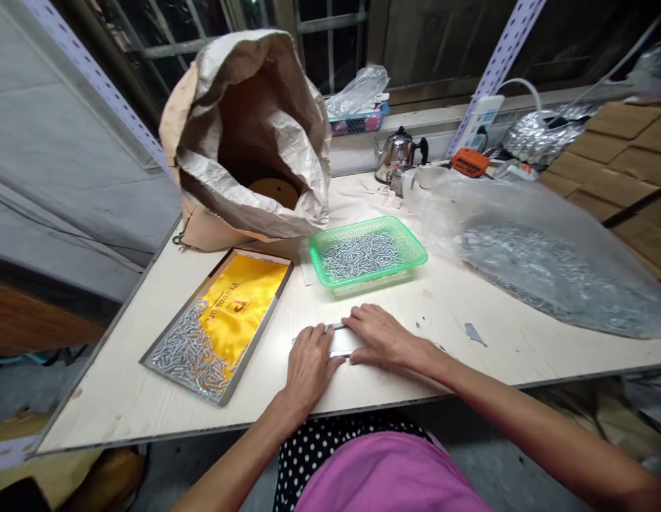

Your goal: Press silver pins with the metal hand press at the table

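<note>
My left hand (pixel 309 363) and my right hand (pixel 381 336) lie side by side on the pale table (pixel 469 313), both pressed on a small flat silver-white piece (pixel 341 343) between them. Fingers of both hands curl over its edges. Just beyond them stands a green plastic basket (pixel 410 245) filled with small metal screws (pixel 359 254). To the left lies a shallow box lid lined with yellow cloth (pixel 245 299), with several screws heaped in its near corner (pixel 189 352).
A big open woven sack (pixel 256 142) stands at the back left. A clear plastic bag of screws (pixel 549 263) spreads across the right side. A steel kettle (pixel 397 153), an orange tool (pixel 469 162) and cardboard boxes (pixel 618 156) sit at the back right.
</note>
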`<state>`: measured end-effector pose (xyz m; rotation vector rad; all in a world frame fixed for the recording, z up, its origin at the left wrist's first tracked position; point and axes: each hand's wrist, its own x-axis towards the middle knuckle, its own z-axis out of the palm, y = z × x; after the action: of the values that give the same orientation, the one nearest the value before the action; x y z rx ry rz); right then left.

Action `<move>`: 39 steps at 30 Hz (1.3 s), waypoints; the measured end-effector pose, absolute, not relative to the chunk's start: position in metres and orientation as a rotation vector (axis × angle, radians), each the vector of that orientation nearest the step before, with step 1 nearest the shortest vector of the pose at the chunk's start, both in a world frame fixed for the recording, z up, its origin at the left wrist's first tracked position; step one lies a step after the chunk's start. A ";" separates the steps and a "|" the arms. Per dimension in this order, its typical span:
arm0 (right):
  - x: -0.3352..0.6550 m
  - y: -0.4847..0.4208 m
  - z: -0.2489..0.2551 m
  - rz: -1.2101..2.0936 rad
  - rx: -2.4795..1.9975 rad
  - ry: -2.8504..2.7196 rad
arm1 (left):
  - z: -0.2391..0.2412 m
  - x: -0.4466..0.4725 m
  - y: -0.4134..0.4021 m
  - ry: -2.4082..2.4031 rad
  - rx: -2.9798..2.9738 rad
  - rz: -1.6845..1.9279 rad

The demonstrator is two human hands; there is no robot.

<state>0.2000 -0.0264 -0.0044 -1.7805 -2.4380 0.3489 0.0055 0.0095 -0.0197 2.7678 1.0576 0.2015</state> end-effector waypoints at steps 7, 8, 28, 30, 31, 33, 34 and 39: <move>0.225 -0.018 -0.021 0.281 -1.712 -2.412 | -0.044 0.011 -0.036 0.884 2.701 0.450; 0.227 -0.015 -0.024 0.245 -1.727 -2.394 | -0.045 0.011 -0.041 0.863 2.671 0.445; 0.101 0.022 -0.023 0.123 -1.118 -2.821 | -0.097 0.022 -0.044 0.983 2.469 0.364; 0.096 0.025 -0.025 0.103 -1.071 -2.822 | -0.099 0.023 -0.044 0.997 2.480 0.385; 0.094 0.025 -0.024 0.132 -1.061 -2.807 | -0.098 0.022 -0.045 0.993 2.479 0.391; 0.090 0.022 -0.016 0.238 -1.075 -2.717 | -0.095 0.020 -0.047 0.967 2.480 0.405; 0.090 0.021 -0.009 0.282 -1.088 -2.632 | -0.092 0.018 -0.048 0.949 2.488 0.416; 0.140 0.032 0.044 0.021 -1.127 -2.096 | -0.076 0.009 -0.049 0.840 2.672 0.503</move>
<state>0.1400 0.0322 0.0436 -1.1271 -2.0956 0.0206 0.0085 -0.0486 -0.0763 2.6717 0.8403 0.5033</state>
